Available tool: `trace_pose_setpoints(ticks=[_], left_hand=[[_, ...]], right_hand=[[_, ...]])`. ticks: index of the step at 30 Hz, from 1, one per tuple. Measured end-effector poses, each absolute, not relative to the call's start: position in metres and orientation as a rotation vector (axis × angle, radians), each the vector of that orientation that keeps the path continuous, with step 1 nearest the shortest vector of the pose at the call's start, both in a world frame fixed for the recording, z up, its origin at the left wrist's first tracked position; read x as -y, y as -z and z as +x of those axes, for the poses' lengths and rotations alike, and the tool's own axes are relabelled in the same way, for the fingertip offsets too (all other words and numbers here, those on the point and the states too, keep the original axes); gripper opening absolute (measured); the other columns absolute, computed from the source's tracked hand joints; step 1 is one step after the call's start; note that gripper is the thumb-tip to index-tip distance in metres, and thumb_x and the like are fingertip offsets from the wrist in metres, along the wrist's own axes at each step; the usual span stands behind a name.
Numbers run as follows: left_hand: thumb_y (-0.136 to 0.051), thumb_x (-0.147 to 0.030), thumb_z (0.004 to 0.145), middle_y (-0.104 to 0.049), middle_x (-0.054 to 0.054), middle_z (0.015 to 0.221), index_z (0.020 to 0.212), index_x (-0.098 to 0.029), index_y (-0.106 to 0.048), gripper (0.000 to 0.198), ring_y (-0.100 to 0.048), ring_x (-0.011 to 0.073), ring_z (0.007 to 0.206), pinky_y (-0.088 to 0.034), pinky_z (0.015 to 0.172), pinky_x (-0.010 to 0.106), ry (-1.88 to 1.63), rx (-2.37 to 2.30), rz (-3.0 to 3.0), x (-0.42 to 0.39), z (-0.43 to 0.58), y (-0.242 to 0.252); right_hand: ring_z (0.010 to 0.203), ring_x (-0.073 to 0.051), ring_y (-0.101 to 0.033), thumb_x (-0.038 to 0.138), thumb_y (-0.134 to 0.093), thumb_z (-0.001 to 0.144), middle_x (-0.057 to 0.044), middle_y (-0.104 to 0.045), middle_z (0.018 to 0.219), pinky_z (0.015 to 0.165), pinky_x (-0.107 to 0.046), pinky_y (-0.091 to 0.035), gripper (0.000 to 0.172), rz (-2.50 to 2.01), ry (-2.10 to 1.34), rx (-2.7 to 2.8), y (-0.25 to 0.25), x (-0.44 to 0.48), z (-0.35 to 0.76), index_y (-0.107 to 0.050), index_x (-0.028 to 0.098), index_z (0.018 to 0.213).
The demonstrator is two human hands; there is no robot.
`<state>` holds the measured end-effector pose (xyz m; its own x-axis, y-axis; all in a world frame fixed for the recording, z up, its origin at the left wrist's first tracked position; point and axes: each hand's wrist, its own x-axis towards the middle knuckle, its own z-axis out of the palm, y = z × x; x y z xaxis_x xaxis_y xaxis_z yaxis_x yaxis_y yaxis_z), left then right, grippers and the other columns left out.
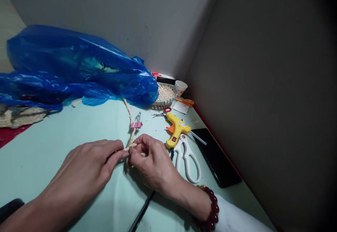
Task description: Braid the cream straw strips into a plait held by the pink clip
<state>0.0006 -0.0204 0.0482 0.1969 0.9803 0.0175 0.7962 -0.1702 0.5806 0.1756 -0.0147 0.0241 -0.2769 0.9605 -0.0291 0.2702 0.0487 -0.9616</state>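
Note:
A pale braided straw cord (127, 110) runs from beside the blue bag down the tabletop to my fingers. A pink binder clip (136, 125) grips it just beyond my hands. My left hand (97, 158) pinches a strand at the braid's near end, thumb against forefinger. Close against it, my right hand (151, 158) is closed on the strands too, fingertips bent in. Short loose ends hang below my fingertips, partly hidden by them. A dark red bead bracelet (214, 207) circles my right wrist.
A blue plastic bag (65, 63) spreads across the back left. To the right lie a yellow glue gun (176, 126), white-handled scissors (191, 165), small red-handled scissors (167, 109) and a black tablet or phone (217, 158). Behind them stand a woven basket (168, 93) and paper cup (181, 86).

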Motion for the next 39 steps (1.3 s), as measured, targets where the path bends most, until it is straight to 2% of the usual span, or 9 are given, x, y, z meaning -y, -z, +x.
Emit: trace_pose_setpoints(ticks=[3,7,11,18,21,26,32,35,39], left_hand=[[-0.041,-0.061,0.087,-0.071,0.005,0.070,0.066,-0.027,-0.059,0.044,-0.063,0.0291,0.072,-0.042,0.069,0.037,-0.412,-1.561,1.891,0.018,0.000,-0.051],[-0.053,-0.066,0.083,-0.060,-0.001,0.066,0.067,-0.027,-0.054,0.042,-0.056,0.0229,0.068,-0.042,0.061,0.030,-0.588,-1.417,1.540,0.024,0.003,-0.043],[-0.045,-0.067,0.092,-0.050,-0.003,0.061,0.068,-0.026,-0.053,0.048,-0.048,0.0184,0.058,-0.038,0.055,0.029,-0.590,-1.397,1.432,0.042,0.006,-0.022],[-0.037,-0.032,0.101,-0.072,0.002,0.064,0.077,-0.026,-0.065,0.037,-0.071,0.0226,0.056,-0.049,0.056,0.033,-0.800,-1.524,2.243,0.056,0.013,-0.010],[-0.030,-0.016,0.097,-0.079,0.009,0.069,0.082,-0.022,-0.071,0.045,-0.079,0.0288,0.060,-0.051,0.050,0.037,-0.627,-1.521,2.588,0.056,0.018,-0.012],[-0.030,0.001,0.086,-0.080,0.010,0.073,0.094,-0.017,-0.078,0.052,-0.078,0.0282,0.059,-0.052,0.053,0.039,-0.458,-1.535,2.809,0.061,0.025,-0.009],[-0.044,-0.030,0.101,-0.077,0.005,0.075,0.083,-0.026,-0.077,0.038,-0.073,0.0265,0.065,-0.047,0.061,0.039,-0.745,-1.459,2.596,0.059,0.010,-0.010],[-0.051,-0.037,0.099,-0.074,-0.002,0.076,0.075,-0.029,-0.071,0.032,-0.069,0.0206,0.073,-0.045,0.073,0.032,-0.997,-1.548,2.241,0.044,-0.002,-0.025],[-0.067,-0.051,0.084,-0.075,-0.001,0.092,0.089,-0.029,-0.071,0.024,-0.069,0.0253,0.093,-0.050,0.082,0.030,-0.905,-1.509,1.589,0.023,0.003,-0.041]], right_hand=[[0.057,-0.010,-0.047,0.021,-0.057,0.085,0.006,-0.055,0.061,0.056,-0.022,-0.034,0.010,-1.328,-1.145,1.682,-0.030,0.017,0.175,-0.055,0.020,0.075],[0.057,-0.010,-0.052,0.019,-0.055,0.086,0.005,-0.061,0.064,0.057,-0.022,-0.036,0.009,-1.286,-1.094,1.686,-0.030,0.018,0.174,-0.057,0.020,0.077],[0.056,-0.011,-0.054,0.017,-0.055,0.086,0.004,-0.061,0.063,0.056,-0.021,-0.040,0.008,-1.194,-1.200,1.589,-0.025,0.017,0.174,-0.058,0.021,0.078],[0.051,-0.010,-0.053,0.019,-0.065,0.081,0.004,-0.061,0.061,0.053,-0.020,-0.043,0.011,-1.056,-1.521,1.303,-0.022,0.016,0.168,-0.055,0.020,0.075],[0.051,-0.010,-0.053,0.019,-0.068,0.079,0.003,-0.066,0.064,0.054,-0.020,-0.044,0.014,-1.010,-1.595,1.192,-0.020,0.017,0.166,-0.054,0.021,0.074],[0.053,-0.010,-0.055,0.020,-0.073,0.073,0.004,-0.065,0.061,0.060,-0.022,-0.047,0.020,-0.979,-1.706,1.062,-0.020,0.017,0.164,-0.053,0.021,0.073],[0.054,-0.009,-0.050,0.024,-0.075,0.074,0.004,-0.064,0.063,0.054,-0.020,-0.036,0.023,-0.962,-1.757,1.008,-0.027,0.018,0.172,-0.053,0.020,0.075],[0.054,-0.008,-0.045,0.025,-0.076,0.076,0.003,-0.065,0.066,0.053,-0.020,-0.028,0.023,-1.017,-1.756,1.013,-0.032,0.019,0.178,-0.054,0.019,0.075],[0.049,-0.006,-0.038,0.027,-0.076,0.077,0.003,-0.063,0.064,0.050,-0.021,-0.021,0.023,-1.029,-1.800,0.988,-0.034,0.019,0.182,-0.055,0.018,0.076]])
